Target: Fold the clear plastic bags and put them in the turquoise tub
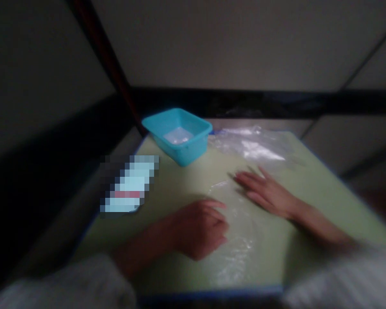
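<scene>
A clear plastic bag [236, 244] lies flat on the pale green table [167, 193] in front of me. My left hand [202, 229] is at the bag's left edge, its fingers curled together on the film; blur hides the exact grip. Over the bag's upper right part is my right hand [266, 193], palm down with fingers stretched out and holding nothing. Beyond it lies a crumpled pile of clear plastic bags [254, 146].
A turquoise plastic basin [193, 150] stands at the table's back left, with something whitish in its bottom [178, 135]. A pixelated, phone-like object [131, 184] lies near the left edge. Walls rise behind the table and to its left.
</scene>
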### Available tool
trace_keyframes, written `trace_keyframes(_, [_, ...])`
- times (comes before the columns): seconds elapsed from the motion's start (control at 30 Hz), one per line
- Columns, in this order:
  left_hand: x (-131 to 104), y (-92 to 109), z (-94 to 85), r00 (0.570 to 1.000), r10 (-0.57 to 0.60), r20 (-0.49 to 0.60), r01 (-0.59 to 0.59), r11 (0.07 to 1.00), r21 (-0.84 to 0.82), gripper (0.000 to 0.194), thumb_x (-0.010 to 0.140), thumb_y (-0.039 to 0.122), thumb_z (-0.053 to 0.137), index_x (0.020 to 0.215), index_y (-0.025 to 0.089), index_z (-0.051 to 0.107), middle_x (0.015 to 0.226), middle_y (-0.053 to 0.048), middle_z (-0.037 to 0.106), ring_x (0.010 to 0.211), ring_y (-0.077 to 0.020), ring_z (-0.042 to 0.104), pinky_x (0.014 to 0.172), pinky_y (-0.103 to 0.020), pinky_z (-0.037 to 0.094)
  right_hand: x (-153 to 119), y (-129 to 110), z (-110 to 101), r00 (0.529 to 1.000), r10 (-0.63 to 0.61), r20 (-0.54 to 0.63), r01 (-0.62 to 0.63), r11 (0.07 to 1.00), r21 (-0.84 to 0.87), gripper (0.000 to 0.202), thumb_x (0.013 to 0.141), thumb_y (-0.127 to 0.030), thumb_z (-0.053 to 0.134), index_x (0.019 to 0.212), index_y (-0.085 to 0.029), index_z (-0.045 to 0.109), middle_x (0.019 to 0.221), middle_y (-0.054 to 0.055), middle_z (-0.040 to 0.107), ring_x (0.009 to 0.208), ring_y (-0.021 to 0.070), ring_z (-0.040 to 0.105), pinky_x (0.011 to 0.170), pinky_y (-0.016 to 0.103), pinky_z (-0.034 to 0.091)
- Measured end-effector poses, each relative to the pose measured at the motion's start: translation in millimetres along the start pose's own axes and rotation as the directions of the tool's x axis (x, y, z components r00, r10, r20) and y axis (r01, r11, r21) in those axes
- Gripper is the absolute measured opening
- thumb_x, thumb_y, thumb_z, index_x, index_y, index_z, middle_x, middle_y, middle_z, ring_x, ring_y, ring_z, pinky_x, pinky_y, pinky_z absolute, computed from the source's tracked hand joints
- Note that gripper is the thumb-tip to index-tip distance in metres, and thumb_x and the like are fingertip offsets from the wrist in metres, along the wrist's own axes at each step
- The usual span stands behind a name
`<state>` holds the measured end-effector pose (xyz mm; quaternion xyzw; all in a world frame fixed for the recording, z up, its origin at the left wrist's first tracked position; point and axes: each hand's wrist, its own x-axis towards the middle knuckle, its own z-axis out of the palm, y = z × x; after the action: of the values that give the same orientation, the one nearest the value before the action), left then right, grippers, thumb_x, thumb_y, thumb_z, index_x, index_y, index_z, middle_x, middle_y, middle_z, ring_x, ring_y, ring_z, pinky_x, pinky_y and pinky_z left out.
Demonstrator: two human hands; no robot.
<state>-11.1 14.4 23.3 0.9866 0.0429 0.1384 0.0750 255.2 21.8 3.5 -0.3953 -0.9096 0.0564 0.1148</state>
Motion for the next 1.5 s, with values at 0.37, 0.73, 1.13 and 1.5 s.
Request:
trace_keyframes(0.37, [1.4,11.2,10.5,0.993,0.109,-0.043,-0.112,0.991,-0.07,0.017,0.08,0.022,0.046,0.077,0.012,0.06,0.071,-0.009,0.068,0.076,-0.0187,0.064,0.096,-0.034,0.044,6.2,-10.4,4.7,0.995,-0.09,0.035,0.089,0.995,0.048,0.057,0.097,-0.04,0.03,0.147,-0.018,0.015,0.144,0.01,0.041,0.136,0.0247,0.028,0.111,0.058,0.008])
trace_keyframes(0.73, [4.9,23.9,23.4,0.978,0.199,-0.059,-0.206,0.97,-0.132,0.022,0.082,0.025,0.042,0.077,0.014,0.06,0.071,-0.009,0.067,0.084,-0.0194,0.064,0.1,-0.035,0.041,10.8,-18.8,6.2,0.978,-0.201,0.056,0.196,0.977,0.088,0.06,0.095,-0.048,0.03,0.146,-0.019,0.018,0.147,0.008,0.035,0.14,0.0243,0.016,0.112,0.057,0.007])
trace_keyframes(1.13, [-7.4,-38.4,15.0,0.903,-0.408,-0.138,0.407,0.913,-0.033,0.044,0.089,0.013,0.036,0.133,0.017,0.037,0.135,-0.008,0.05,0.13,-0.0182,0.039,0.115,-0.048,0.011,-2.8,2.1,-13.0,0.984,-0.054,-0.17,0.05,0.998,-0.029,0.037,0.095,-0.025,0.032,0.125,-0.02,0.054,0.133,0.007,0.054,0.127,0.0235,0.044,0.111,0.054,0.018])
trace_keyframes(1.5, [-10.2,-47.4,17.5,0.846,-0.503,-0.179,0.508,0.861,-0.017,0.046,0.088,0.012,0.034,0.134,0.012,0.033,0.118,-0.01,0.064,0.117,-0.0182,0.053,0.113,-0.051,0.009,-1.4,2.5,-9.1,0.988,-0.033,-0.154,0.028,0.999,-0.039,0.04,0.095,-0.025,0.031,0.132,-0.019,0.045,0.135,0.008,0.052,0.128,0.0238,0.042,0.109,0.057,0.021])
